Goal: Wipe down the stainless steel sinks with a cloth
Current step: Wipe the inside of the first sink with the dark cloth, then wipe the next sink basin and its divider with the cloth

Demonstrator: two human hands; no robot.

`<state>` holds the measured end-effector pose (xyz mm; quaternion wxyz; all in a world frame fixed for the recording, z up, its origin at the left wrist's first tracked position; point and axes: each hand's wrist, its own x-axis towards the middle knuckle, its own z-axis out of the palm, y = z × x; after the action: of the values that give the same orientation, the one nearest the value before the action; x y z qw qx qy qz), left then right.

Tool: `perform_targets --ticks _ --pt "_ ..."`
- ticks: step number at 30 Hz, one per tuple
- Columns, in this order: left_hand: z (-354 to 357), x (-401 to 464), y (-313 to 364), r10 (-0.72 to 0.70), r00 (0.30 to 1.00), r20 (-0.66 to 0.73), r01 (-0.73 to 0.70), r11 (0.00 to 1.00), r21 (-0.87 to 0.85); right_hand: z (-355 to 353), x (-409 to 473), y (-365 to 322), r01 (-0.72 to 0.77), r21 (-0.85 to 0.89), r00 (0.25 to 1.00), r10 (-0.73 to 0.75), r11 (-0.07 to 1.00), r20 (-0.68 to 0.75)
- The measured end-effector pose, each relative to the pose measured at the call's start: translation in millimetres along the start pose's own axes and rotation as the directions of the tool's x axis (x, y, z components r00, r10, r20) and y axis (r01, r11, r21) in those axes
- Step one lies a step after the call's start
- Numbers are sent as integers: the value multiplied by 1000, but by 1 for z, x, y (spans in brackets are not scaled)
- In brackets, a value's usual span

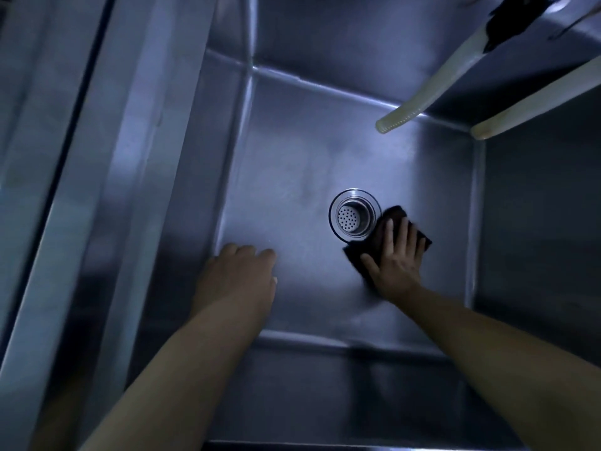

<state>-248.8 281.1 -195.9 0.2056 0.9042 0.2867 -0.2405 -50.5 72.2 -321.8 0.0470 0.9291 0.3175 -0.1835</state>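
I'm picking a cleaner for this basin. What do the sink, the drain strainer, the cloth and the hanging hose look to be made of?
Sink: brushed stainless steel, going by its dull grey sheen and folded seams.
Drain strainer: polished metal, with a bright rim and a perforated cup.
Cloth under the right hand: dark, matte soft fabric; the fibre is unclear.
Hose: pale translucent flexible plastic, seemingly ribbed.

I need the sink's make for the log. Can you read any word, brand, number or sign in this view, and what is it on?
None: no text can be read in this view.
Sink: bare steel, no mark visible.
Drain strainer: holes only, no stamp visible.
Dark cloth under the right hand: no tag showing.
Two pale hoses: no print visible.
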Motion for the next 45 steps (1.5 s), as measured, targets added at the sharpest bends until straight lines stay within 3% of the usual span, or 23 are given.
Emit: perform_targets --ticks 4,9,16,18,23,27,31,35,39,42,45 --pt "0 2 0 -9 1000 -5 9 1000 14 5 -19 -20 238 -91 971 -237 967 19" --pt "-1 1 0 -51 999 17 50 998 26 4 -17 -45 481 -162 877 -475 862 72" --pt "-2 -1 -4 -148 989 25 147 989 37 1 -35 -39 826 -216 559 -802 520 210" --pt "-1 -2 -5 -162 987 13 162 986 33 -8 -40 -20 851 -217 520 -823 478 227" --pt "0 -9 0 -182 983 24 183 982 -48 -36 -49 43 724 -232 689 -676 649 259" --pt "-9 -21 13 -131 991 20 132 990 -43 -59 -52 87 417 -200 877 -335 887 343" --pt "-23 -54 37 -42 998 -42 38 996 -82 -82 -70 97 246 20 914 -239 969 328" --pt "-37 -103 60 -21 988 -154 2 992 -124 -117 -106 59 281 285 922 -340 916 183" --pt "-49 -151 70 -147 972 -185 88 952 -292 -166 -149 -14 394 518 882 -472 759 20" --pt "-62 -185 69 -296 933 -205 169 864 -475 -200 -178 -73 514 598 825 -546 615 -148" --pt "-77 -212 60 -390 891 -231 135 715 -686 -226 -204 -118 601 636 759 -595 484 -265"
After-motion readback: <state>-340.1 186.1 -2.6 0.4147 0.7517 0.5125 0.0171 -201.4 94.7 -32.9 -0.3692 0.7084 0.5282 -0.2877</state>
